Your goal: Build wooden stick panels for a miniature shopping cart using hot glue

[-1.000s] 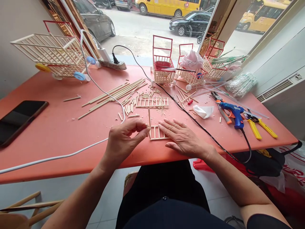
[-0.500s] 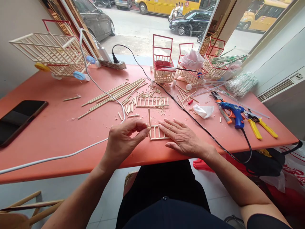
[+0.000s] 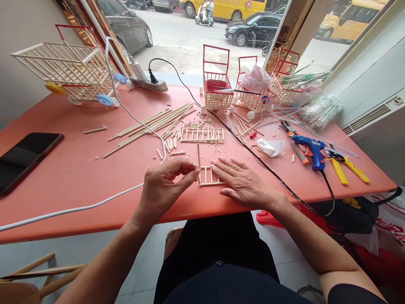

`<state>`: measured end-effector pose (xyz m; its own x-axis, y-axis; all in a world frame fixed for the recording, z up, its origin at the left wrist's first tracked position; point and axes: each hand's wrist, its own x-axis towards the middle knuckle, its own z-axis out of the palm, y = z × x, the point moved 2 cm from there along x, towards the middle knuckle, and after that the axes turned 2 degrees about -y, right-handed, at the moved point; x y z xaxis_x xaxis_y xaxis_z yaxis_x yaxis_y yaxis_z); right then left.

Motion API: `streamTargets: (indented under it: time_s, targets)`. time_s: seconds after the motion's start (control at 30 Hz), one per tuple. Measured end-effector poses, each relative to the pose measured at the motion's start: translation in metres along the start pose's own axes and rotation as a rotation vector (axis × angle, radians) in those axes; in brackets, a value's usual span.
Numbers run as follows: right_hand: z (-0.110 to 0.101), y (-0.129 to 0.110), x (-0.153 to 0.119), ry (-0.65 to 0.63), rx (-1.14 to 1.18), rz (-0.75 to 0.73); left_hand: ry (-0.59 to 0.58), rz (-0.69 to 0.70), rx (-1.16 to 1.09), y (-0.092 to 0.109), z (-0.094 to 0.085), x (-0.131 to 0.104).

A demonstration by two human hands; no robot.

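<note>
My left hand (image 3: pixel 167 183) pinches a short wooden stick (image 3: pixel 195 167) at the left end of a small ladder-like wooden frame (image 3: pixel 207 184). From that same corner a longer stick (image 3: pixel 198 154) points away from me. Flat and with fingers spread, my right hand (image 3: pixel 238 181) presses on the right part of the frame and covers it. Just beyond lies a second ladder-like frame (image 3: pixel 202 140), with short cut sticks (image 3: pixel 171 142) and wood crumbs around it.
Long sticks (image 3: pixel 152 126) lie at centre-left, a phone (image 3: pixel 28 158) far left. A blue glue gun (image 3: pixel 311 150) and yellow-handled pliers (image 3: pixel 338 171) are at right. Small stick carts (image 3: pixel 218 93) stand behind. A white cable (image 3: pixel 85 207) and a black cable (image 3: pixel 268 164) cross the pink table (image 3: pixel 95 177).
Both hands and the wooden frame have stayed in place. Outside the window, a scooter with riders has moved to the left.
</note>
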<state>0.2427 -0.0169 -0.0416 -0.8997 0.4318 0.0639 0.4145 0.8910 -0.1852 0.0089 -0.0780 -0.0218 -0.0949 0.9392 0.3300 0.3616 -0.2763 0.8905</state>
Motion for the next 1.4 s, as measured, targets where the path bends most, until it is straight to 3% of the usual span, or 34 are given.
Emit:
streamTargets:
  time_s: [0.33, 0.63, 1.4]
  targets:
    - [-0.002, 0.0, 0.0, 0.001, 0.028, 0.025, -0.002, 0.013, 0.003, 0.001, 0.0, 0.0]
    - [-0.016, -0.001, 0.0, 0.217, 0.014, 0.097, -0.005, 0.048, 0.041, 0.002, -0.001, -0.001]
    - [-0.02, -0.006, 0.005, 0.213, 0.008, -0.018, -0.113, 0.039, 0.114, 0.004, -0.006, 0.002]
